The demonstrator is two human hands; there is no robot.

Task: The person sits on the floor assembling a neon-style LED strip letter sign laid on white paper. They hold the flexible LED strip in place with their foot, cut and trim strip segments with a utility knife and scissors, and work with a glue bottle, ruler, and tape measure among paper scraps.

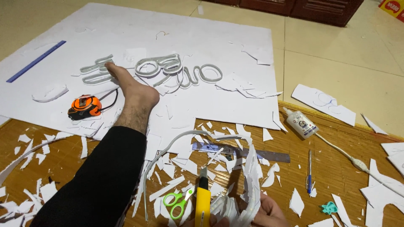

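Where the frame cuts off at the bottom, both hands are only partly in view: the right hand [269, 212] is curled around a curved white foam strip [251, 185], apparently bracing it, and the left hand [214, 220] is barely visible under a yellow utility knife [202, 201], blade up; its grip on the knife looks likely, but I cannot tell how closed it is. Just beside the knife lie green-handled scissors [179, 202], flat, blades shut. White offcuts [219, 162], thin and jagged, litter the woven bamboo mat [332, 176], smooth and glossy. A metal ruler [240, 152] lies half buried in scraps. Farther right: a blue pen [309, 170], a small teal clip [329, 207], a clear glue bottle [301, 122] on its side, and a white cord with inline switch [357, 162]. A black-trousered leg ends in a bare foot [132, 90] resting on a large white foam board [168, 42], seemingly pinning it. Near the foot sit an orange tape measure [85, 106], looped white letter outlines [168, 67] and a blue ruler [35, 61]. Beyond lies tiled floor [336, 54].
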